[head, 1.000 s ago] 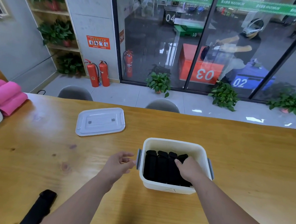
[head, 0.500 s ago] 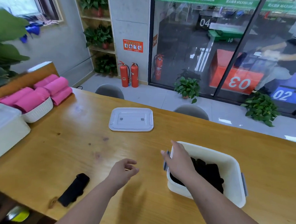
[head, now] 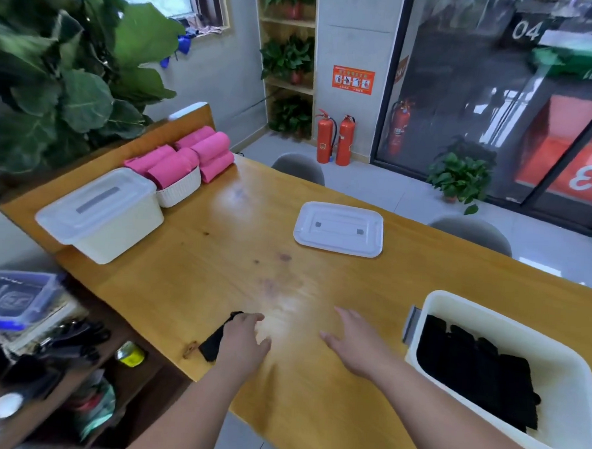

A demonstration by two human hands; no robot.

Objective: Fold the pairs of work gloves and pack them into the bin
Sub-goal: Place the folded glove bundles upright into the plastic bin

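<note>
A white bin (head: 556,344) stands at the right on the wooden table, with several folded black work gloves (head: 479,371) lined up inside. A loose black glove (head: 216,340) lies near the table's left front corner. My left hand (head: 245,342) hovers right beside it, partly covering it, fingers spread; I cannot tell whether it touches. My right hand (head: 357,344) is open, palm down over bare table, left of the bin and outside it.
The bin's white lid (head: 339,228) lies flat farther back. A closed white box (head: 103,214) and a basket of pink rolled towels (head: 184,167) sit at the far left. A cluttered shelf (head: 41,348) is below the table's left edge.
My right hand came out of the bin and moved left over the table. My left hand reached left to the loose black glove. The view swung left.
</note>
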